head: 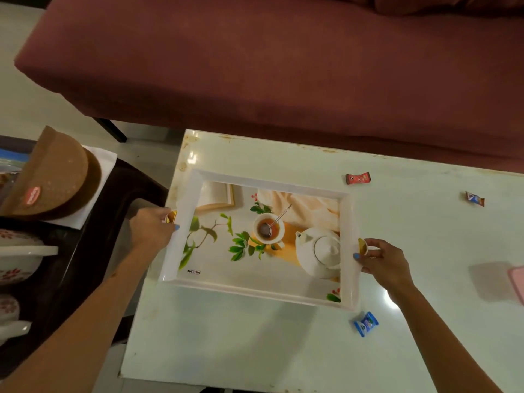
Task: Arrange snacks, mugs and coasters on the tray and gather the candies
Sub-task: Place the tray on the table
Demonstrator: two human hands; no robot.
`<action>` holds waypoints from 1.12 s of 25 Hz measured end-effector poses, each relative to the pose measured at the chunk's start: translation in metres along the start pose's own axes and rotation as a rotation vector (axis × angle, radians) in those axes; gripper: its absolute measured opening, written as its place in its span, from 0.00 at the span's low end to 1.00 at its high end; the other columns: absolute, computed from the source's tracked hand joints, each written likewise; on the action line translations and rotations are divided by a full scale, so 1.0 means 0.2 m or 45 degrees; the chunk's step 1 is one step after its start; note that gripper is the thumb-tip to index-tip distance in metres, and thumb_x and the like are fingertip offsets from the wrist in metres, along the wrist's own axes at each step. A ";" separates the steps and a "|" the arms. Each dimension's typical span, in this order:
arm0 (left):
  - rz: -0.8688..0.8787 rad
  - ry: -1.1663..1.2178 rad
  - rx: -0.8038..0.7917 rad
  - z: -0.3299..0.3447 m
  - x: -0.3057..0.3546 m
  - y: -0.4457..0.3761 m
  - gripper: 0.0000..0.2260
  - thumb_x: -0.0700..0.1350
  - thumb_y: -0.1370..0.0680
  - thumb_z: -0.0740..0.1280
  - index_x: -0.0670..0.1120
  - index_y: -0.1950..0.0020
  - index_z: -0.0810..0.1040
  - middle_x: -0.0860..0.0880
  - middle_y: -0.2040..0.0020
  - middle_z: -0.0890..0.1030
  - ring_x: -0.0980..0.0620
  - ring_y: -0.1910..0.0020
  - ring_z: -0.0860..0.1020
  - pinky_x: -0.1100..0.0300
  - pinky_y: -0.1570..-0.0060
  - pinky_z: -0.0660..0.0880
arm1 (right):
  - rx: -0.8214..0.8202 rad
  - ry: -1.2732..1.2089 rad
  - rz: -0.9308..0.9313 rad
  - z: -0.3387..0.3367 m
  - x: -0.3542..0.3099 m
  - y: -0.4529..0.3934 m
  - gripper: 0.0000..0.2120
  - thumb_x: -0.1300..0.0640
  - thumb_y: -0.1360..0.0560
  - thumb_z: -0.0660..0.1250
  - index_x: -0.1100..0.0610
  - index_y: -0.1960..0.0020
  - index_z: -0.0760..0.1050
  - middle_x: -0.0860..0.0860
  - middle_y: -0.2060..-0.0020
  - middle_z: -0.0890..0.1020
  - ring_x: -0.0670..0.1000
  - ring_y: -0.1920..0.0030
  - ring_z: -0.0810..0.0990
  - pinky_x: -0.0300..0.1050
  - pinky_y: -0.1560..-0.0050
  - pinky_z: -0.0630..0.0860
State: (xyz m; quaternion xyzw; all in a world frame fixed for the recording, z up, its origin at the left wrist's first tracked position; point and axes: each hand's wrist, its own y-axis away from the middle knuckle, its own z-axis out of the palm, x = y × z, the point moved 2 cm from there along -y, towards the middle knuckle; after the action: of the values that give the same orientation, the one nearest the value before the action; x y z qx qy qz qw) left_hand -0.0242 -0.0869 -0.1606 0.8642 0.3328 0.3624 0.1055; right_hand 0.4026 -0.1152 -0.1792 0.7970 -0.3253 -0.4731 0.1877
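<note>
In the head view the tray [262, 239] lies flat on the white worktop [425, 251], its left rim almost at the worktop's left edge. The left hand [151, 226] has its grip pinched on the left handle; the right hand [382, 260] pinches the right handle. Three candies lie loose: a red one [358, 178], a blue one [366, 323], and another, perhaps orange-ended, [474, 198] far right. Bare surface lies near the front edge.

Home lounge: sofa [283, 66], coffee table [425, 251]
</note>
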 end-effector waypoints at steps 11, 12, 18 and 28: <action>-0.059 0.024 0.020 0.06 -0.03 0.04 0.18 0.36 0.30 0.71 0.37 0.40 0.76 0.37 0.41 0.78 0.37 0.44 0.77 0.39 0.41 0.73 | 0.010 0.034 0.012 0.02 0.05 -0.03 0.19 0.64 0.31 0.73 0.59 0.42 0.74 0.59 0.53 0.81 0.59 0.51 0.81 0.55 0.49 0.80; -0.067 0.024 0.026 0.06 -0.03 0.03 0.18 0.36 0.30 0.71 0.37 0.40 0.76 0.37 0.41 0.78 0.37 0.44 0.77 0.39 0.41 0.73 | 0.010 0.034 0.017 0.02 0.05 -0.03 0.20 0.64 0.31 0.74 0.59 0.41 0.74 0.59 0.53 0.80 0.59 0.50 0.81 0.54 0.50 0.80; -0.113 0.026 0.036 0.07 -0.05 0.00 0.19 0.35 0.30 0.71 0.37 0.40 0.76 0.37 0.41 0.78 0.37 0.43 0.77 0.39 0.41 0.73 | 0.017 0.038 0.033 0.02 0.05 -0.03 0.20 0.64 0.32 0.74 0.59 0.41 0.74 0.59 0.53 0.80 0.60 0.50 0.81 0.53 0.51 0.80; 0.068 0.138 0.015 -0.17 0.06 0.26 0.22 0.42 0.28 0.71 0.40 0.36 0.72 0.40 0.41 0.79 0.42 0.43 0.77 0.49 0.39 0.72 | 0.057 0.363 -0.315 0.01 -0.25 0.21 0.29 0.47 0.24 0.64 0.59 0.29 0.63 0.58 0.33 0.73 0.59 0.35 0.74 0.54 0.36 0.70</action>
State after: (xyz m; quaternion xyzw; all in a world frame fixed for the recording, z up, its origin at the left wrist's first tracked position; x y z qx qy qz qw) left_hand -0.0150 -0.1206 -0.1068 0.8524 0.3169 0.4095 0.0725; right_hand 0.3702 -0.1104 -0.1238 0.8937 -0.2056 -0.3675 0.1545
